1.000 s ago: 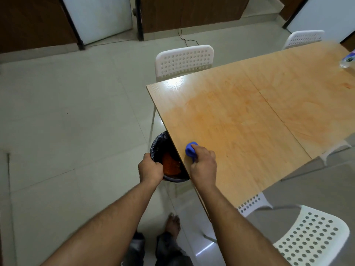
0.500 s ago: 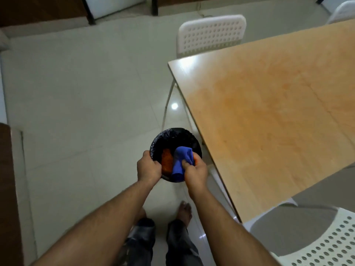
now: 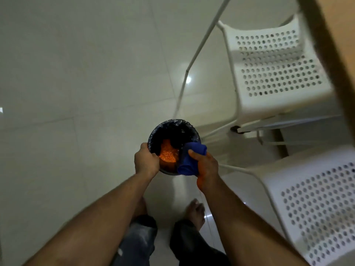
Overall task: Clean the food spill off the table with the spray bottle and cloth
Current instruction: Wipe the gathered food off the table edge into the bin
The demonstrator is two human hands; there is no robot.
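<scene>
Spillage sits as orange food [image 3: 167, 155] inside the lined bin [image 3: 173, 129], whose rim the left hand [image 3: 146, 161] grips while the right hand [image 3: 207, 167] clutches the blue cloth [image 3: 189, 160] over its edge. Collecting looks done; spraying and wiping probably remain, with no spray bottle in view. White chairs [image 3: 272, 70] crowd the right, beside the table edge [image 3: 326, 45].

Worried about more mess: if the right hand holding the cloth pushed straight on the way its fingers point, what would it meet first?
Probably the orange food inside the lined bin; the right hand holds the blue cloth over its rim, though depth is unclear.
</scene>
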